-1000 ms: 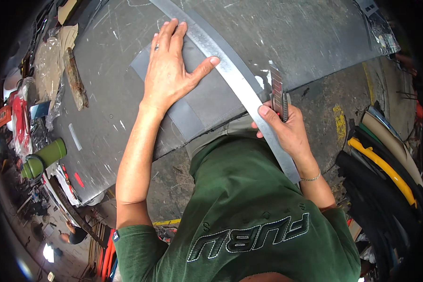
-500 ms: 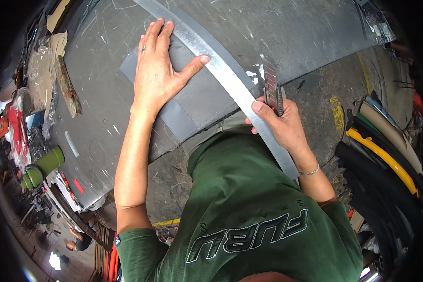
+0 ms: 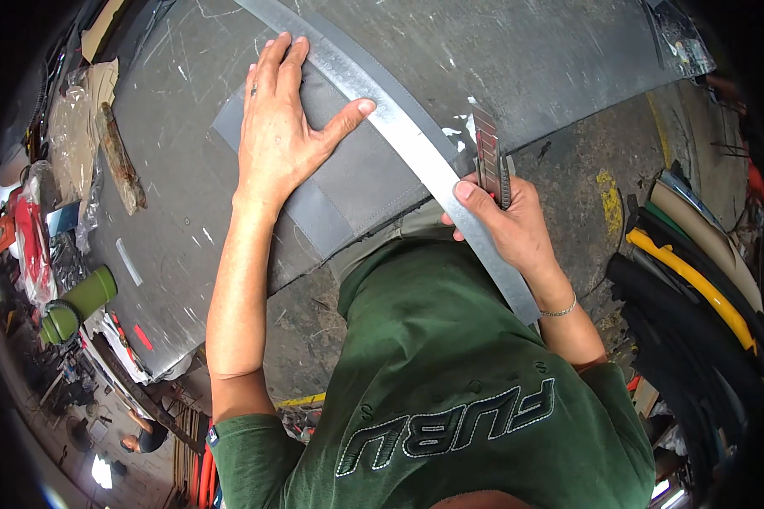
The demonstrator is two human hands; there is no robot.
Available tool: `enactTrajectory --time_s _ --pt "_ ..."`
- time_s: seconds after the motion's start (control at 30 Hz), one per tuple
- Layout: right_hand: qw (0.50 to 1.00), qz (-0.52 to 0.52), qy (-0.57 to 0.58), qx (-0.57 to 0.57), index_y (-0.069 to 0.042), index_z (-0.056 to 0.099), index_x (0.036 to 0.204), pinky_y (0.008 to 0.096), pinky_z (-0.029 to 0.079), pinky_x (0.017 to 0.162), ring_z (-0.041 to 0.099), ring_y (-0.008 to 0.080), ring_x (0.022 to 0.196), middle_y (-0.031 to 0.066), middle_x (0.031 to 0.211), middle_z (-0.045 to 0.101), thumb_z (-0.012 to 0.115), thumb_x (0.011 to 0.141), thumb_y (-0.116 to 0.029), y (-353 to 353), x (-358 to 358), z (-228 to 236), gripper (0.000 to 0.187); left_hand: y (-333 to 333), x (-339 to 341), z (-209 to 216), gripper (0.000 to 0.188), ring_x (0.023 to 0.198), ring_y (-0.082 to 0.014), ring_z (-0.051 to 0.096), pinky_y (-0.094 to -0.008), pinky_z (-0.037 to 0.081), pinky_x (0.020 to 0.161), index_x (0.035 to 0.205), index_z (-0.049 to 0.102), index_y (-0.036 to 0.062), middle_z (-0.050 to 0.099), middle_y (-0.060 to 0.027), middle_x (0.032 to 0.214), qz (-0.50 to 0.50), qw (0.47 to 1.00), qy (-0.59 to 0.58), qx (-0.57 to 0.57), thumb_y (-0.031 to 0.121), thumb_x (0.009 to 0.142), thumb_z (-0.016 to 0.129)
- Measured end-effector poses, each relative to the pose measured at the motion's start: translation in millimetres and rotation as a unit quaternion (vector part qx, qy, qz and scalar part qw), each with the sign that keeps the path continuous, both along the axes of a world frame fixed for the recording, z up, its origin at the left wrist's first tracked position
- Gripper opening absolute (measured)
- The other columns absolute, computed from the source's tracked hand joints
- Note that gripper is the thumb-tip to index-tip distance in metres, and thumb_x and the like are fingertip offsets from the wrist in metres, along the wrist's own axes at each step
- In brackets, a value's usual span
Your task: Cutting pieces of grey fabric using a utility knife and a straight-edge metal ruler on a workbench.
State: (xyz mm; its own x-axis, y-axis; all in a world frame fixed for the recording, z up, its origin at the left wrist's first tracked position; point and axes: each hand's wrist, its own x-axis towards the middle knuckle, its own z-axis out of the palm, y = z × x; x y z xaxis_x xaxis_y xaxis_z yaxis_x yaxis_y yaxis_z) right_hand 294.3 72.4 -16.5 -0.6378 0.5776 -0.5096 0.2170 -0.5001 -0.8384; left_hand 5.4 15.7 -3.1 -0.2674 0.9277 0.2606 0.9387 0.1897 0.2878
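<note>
A long metal straightedge (image 3: pixel 412 144) lies slantwise over a grey leather-like sheet (image 3: pixel 361 178) on the dark worktable. My left hand (image 3: pixel 282 140) lies spread on the sheet, its fingertips and thumb at the straightedge's left edge. By the table's front edge, my right hand (image 3: pixel 511 219) grips the near part of the straightedge, thumb on top. The same hand also holds a snap-off utility knife (image 3: pixel 490 153), its long segmented blade pointing away from me. Part of the knife's handle is hidden in the palm.
At the left lie a rough wooden stick (image 3: pixel 120 157), clear plastic wrap and a green bottle (image 3: pixel 81 304). Rolls of material, one yellow (image 3: pixel 692 287), lean at the right beyond the table edge (image 3: pixel 569 127). A person (image 3: pixel 147 434) is far off at lower left.
My left hand, the sheet and the far part of the straightedge have shifted very slightly left. My right hand keeps its hold on the straightedge and knife.
</note>
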Motion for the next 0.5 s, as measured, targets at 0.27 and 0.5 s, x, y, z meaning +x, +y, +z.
enactTrajectory --time_s 0.27,0.5 --pt "1.0 -0.025 -0.006 -0.017 0.001 0.069 0.099 0.0287 0.059 0.059 0.071 0.0149 0.071 0.0104 0.082 0.073 0.071 0.1 -0.029 -3.2 -3.1 7.3 0.03 0.7 -0.5 -0.1 0.105 0.149 -0.0406 0.038 -0.0538 0.026 0.126 0.145 0.051 -0.0047 0.044 -0.027 0.155 -0.001 1.0 -0.005 0.002 0.066 0.075 0.083" --pt "0.999 -0.031 0.013 -0.006 0.002 0.069 0.098 0.029 0.059 0.058 0.072 0.0159 0.07 0.0103 0.082 0.072 0.071 0.101 -0.028 -4.4 -3.1 3.1 0.03 -0.1 0.0 0.1 0.104 0.149 -0.04 0.038 -0.0546 0.026 0.126 0.145 0.051 -0.0034 0.045 -0.0257 0.155 0.0 1.0 -0.002 -0.001 0.066 0.075 0.083"
